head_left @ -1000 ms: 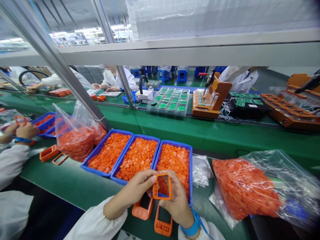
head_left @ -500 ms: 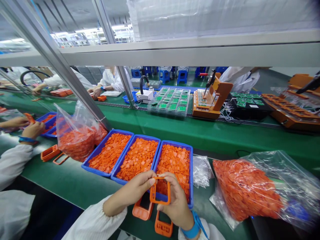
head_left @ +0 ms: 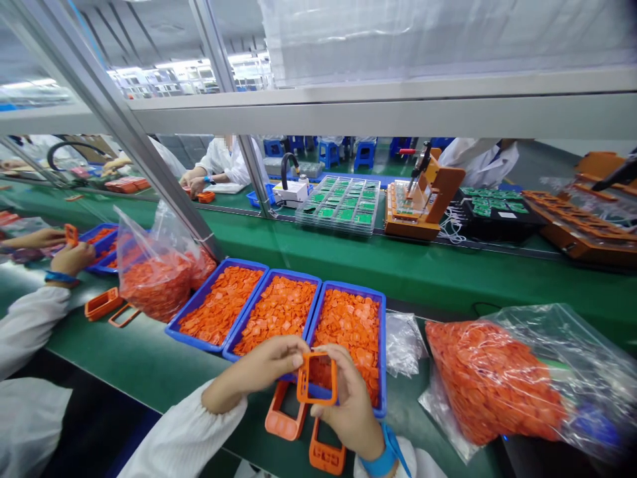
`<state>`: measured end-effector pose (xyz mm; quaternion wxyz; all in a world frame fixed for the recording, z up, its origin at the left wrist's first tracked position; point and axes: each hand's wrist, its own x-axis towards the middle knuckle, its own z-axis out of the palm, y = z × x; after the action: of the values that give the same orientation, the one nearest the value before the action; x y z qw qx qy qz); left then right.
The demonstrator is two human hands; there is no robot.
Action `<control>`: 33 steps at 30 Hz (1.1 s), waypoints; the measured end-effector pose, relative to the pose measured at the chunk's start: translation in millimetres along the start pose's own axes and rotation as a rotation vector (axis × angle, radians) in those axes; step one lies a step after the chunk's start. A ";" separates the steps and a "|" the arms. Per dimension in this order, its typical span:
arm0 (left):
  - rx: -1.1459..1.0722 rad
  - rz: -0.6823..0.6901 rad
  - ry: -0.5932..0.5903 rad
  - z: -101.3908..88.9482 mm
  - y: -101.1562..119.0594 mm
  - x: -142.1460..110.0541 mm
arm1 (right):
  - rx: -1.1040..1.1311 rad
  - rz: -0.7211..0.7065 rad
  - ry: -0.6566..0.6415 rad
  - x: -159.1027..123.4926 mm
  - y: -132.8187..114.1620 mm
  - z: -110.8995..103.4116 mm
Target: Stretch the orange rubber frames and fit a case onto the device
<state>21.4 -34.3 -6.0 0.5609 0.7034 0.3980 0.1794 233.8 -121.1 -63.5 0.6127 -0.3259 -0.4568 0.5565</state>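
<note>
An orange plastic frame [head_left: 318, 400], a rectangular housing with a large opening, is held upright above the near edge of the right-hand tray. My right hand [head_left: 351, 401] grips it from the right side, with the thumb low and the fingers behind its upper edge. At the frame's upper left corner, my left hand [head_left: 271, 362] has its thumb and fingers pinched together against it; any small part between them is hidden. On the bench just below lie an orange housing [head_left: 283, 425] and another orange housing [head_left: 327, 456] with small cutouts, partly covered by my right hand.
Three blue trays [head_left: 385, 345] hold small orange pieces. A bag of orange pieces [head_left: 159, 282] stands left, and a larger bag [head_left: 497, 378] lies right beside clear plastic bags [head_left: 404, 344]. A co-worker's hand [head_left: 72, 257] is at far left. Beyond runs a green conveyor [head_left: 423, 269].
My left hand has shifted slightly left at the frame's corner, while my right hand keeps its grip. At far left, the co-worker's orange piece has turned more upright.
</note>
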 end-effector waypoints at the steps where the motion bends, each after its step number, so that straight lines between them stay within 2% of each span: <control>1: 0.119 0.015 0.084 -9.1 -3.8 3.9 | 0.025 -0.002 0.022 0.9 -0.2 0.7; 3: 0.368 0.000 0.289 -26.6 -13.8 12.3 | 0.073 0.010 0.057 2.0 -0.4 1.5; 5: 0.500 -0.038 0.392 -38.5 -25.2 20.2 | 0.099 0.034 0.081 2.0 -0.7 1.8; 10: 0.583 -0.054 0.363 -39.8 -43.4 29.7 | 0.133 0.058 0.102 2.8 -3.1 2.6; 16: 0.634 -0.079 0.355 -35.5 -47.7 32.4 | 0.175 0.070 0.137 5.6 -3.3 2.6; 21: 0.637 -0.039 0.343 -38.5 -49.5 33.6 | 0.219 0.095 0.163 3.0 0.4 -0.5; 24: 0.632 0.001 0.399 -40.6 -40.1 28.0 | 0.208 0.077 0.160 2.4 1.9 -2.1; 27: 0.547 0.067 0.427 -32.6 -16.8 14.6 | 0.208 0.045 0.142 3.0 3.7 -2.9; 30: 0.251 0.155 0.279 -9.5 12.0 -0.1 | 0.208 0.017 0.119 3.5 4.9 -3.6; 33: 0.025 0.169 0.154 16.5 31.0 -6.7 | 0.193 -0.003 0.083 3.5 4.2 -4.3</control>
<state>39.9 -51.7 19.1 0.5027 0.7256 0.3815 0.2743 236.1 -116.6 -68.2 0.6604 -0.2875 -0.3758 0.5831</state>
